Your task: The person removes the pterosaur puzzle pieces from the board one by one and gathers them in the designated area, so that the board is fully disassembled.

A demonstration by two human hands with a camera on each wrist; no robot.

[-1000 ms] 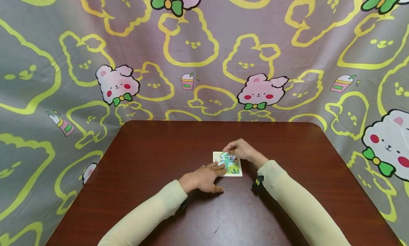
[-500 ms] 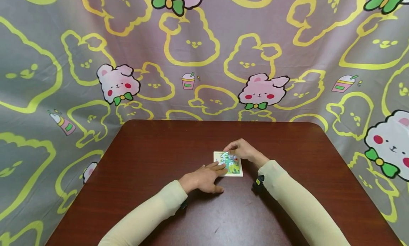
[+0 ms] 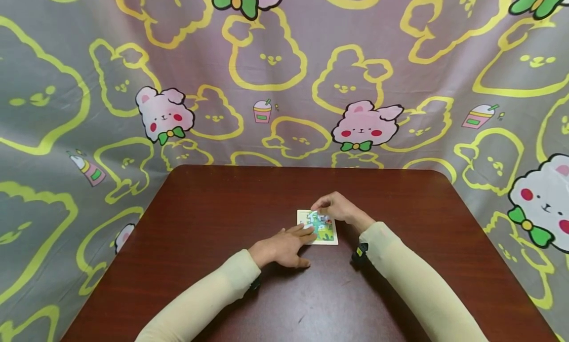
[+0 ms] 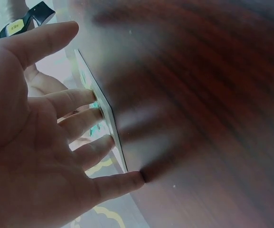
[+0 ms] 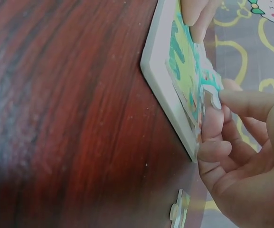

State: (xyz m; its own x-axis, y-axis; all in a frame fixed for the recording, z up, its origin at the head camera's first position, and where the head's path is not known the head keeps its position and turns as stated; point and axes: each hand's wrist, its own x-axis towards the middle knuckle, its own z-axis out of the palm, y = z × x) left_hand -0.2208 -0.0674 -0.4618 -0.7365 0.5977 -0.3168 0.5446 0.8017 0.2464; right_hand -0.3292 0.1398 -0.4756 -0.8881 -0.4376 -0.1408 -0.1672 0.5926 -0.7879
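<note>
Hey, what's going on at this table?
Someone seems to be working on a small picture puzzle with bare hands. The right hand pinches a puzzle piece at the far side of the puzzle board, while the left hand rests across the board's left edge, perhaps to steady it. The pinched piece looks tilted rather than flat. The board lies on a brown table.

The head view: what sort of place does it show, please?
Probably an indoor space set up for recording tabletop work. A brown table stands before cartoon-printed cloth, which hangs behind it and at both sides, and a black device sits by the right sleeve.
</note>
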